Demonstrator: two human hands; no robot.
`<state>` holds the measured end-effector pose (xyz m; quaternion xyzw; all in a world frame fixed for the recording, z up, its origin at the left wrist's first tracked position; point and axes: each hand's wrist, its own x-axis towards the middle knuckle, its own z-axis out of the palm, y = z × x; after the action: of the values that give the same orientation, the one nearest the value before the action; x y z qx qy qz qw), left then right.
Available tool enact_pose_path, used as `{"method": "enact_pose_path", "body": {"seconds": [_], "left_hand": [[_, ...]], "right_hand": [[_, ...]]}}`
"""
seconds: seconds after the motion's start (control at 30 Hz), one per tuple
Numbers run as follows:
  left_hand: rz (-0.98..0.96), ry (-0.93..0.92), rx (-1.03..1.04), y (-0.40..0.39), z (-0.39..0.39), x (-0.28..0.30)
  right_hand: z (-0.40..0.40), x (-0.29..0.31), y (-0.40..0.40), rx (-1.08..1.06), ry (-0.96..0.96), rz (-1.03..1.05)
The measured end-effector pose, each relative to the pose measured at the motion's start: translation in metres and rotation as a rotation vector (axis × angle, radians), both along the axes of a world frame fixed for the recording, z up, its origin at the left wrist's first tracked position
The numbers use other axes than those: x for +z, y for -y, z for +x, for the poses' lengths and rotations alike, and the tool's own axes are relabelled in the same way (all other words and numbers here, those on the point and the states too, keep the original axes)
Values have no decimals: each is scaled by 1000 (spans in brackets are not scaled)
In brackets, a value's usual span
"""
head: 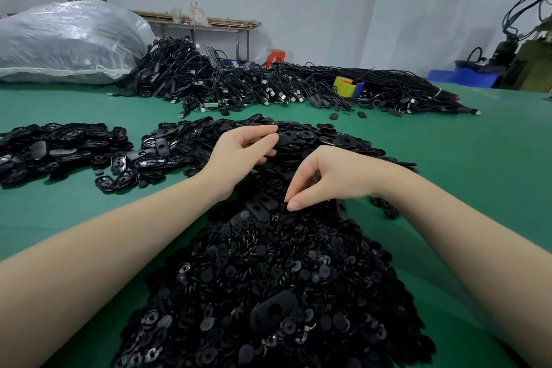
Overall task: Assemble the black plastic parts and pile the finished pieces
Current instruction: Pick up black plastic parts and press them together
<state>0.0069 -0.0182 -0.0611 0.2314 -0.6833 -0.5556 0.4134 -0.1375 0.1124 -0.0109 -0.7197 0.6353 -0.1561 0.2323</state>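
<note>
Black oval shell (273, 140) pinched in left hand (239, 148) above far heap; small disc (289, 207) pinched by right hand (331, 178) over near heap (268, 278). Seat disc squarely, press home.

Left hand (239, 148) raised over heap of oval black parts (298, 140), fingers (263, 131) pinching one oval piece (282, 138). Right hand (331, 178) pinching small round disc (289, 207) above near disc pile (268, 278) on green counter (89, 218).
</note>
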Motion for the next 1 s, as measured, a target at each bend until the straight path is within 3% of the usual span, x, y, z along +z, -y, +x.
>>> {"method": "enact_pose_path", "body": {"seconds": [0.23, 0.5, 0.73, 1.0], "left_hand": [[-41, -3, 17, -1, 0, -1], [-124, -43, 53, -17, -7, 1], [109, -73, -77, -9, -4, -2], [182, -85, -89, -3, -3, -4]], "right_hand": [[4, 3, -3, -16, 95, 46], [22, -3, -2, -17, -110, -12], [29, -1, -5, 40, -65, -83], [27, 2, -6, 39, 7, 12]]}}
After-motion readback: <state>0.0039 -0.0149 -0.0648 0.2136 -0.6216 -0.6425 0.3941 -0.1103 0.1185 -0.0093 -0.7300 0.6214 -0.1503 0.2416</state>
